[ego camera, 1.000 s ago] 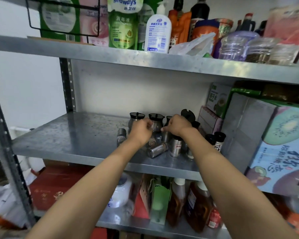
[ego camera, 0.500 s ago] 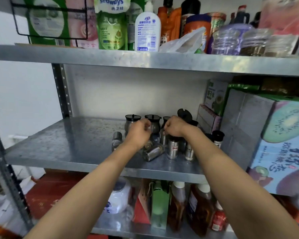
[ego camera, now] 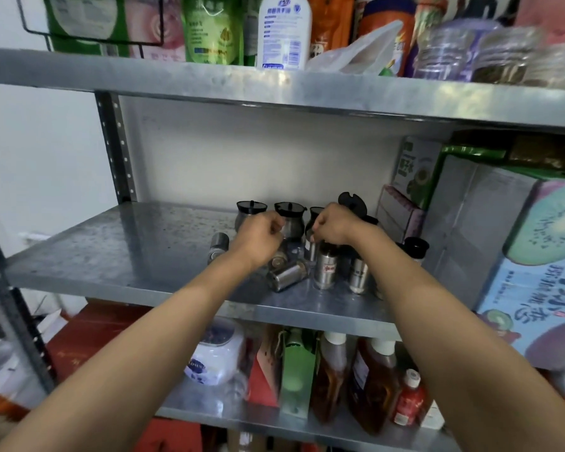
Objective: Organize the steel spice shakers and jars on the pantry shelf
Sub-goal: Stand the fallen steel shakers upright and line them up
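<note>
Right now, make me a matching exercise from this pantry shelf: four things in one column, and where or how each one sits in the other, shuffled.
Things:
1. steel shaker
2. kiwi box
3. white pump bottle
4. amber bottles

Places or states:
A. top shelf
B. lying on its side, middle shelf
C. bottom shelf, upright
D. right end of middle shelf

Pairs: 1-B, 2-D, 3-A, 4-C

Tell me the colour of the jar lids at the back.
Black, on the jar lids, seen in the head view.

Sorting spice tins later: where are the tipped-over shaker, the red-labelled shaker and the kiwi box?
tipped-over shaker (ego camera: 287, 276), head view, its side.
red-labelled shaker (ego camera: 327, 268), head view, its label.
kiwi box (ego camera: 542, 272), head view, its front face.
</note>
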`<state>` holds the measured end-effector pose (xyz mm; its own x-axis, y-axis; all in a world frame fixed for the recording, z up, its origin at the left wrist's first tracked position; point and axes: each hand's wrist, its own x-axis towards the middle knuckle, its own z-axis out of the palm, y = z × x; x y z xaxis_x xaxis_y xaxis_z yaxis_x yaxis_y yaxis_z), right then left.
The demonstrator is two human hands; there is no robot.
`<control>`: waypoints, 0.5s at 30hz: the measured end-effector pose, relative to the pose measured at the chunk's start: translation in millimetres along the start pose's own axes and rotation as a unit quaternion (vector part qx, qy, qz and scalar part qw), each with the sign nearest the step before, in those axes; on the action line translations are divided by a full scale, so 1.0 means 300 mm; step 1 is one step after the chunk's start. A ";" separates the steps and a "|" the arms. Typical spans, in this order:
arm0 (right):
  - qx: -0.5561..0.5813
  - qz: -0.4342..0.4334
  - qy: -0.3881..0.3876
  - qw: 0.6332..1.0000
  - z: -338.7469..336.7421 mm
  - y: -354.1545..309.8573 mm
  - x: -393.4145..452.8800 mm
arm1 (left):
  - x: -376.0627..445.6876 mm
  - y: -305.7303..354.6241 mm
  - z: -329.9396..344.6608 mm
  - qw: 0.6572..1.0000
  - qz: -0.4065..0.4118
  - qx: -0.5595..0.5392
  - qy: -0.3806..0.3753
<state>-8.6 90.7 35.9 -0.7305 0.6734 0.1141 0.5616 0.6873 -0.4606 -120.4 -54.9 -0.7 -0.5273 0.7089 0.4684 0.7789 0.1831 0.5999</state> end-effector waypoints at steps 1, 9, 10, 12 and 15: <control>0.006 0.003 -0.001 1.000 -0.004 0.004 0.003 | -0.003 -0.001 0.000 1.000 0.003 0.003 -0.006; 0.014 0.010 -0.020 1.000 -0.025 0.007 0.014 | -0.007 -0.021 0.005 0.999 -0.009 -0.003 -0.050; 0.014 0.011 -0.025 1.000 -0.030 0.002 0.015 | -0.010 -0.024 0.005 0.998 -0.013 -0.008 -0.054; 0.015 0.016 -0.030 0.999 -0.035 -0.008 0.013 | -0.021 -0.029 0.007 0.997 -0.022 -0.015 -0.069; 0.017 0.017 -0.015 1.000 -0.020 -0.019 0.009 | -0.047 -0.032 0.003 0.993 -0.030 -0.019 -0.109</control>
<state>-11.5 90.1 44.2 -0.7221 0.6880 0.0721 0.5738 0.6539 -0.4931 -120.1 -65.9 -13.7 -0.4831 0.8287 0.2826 0.7332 0.2065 0.6479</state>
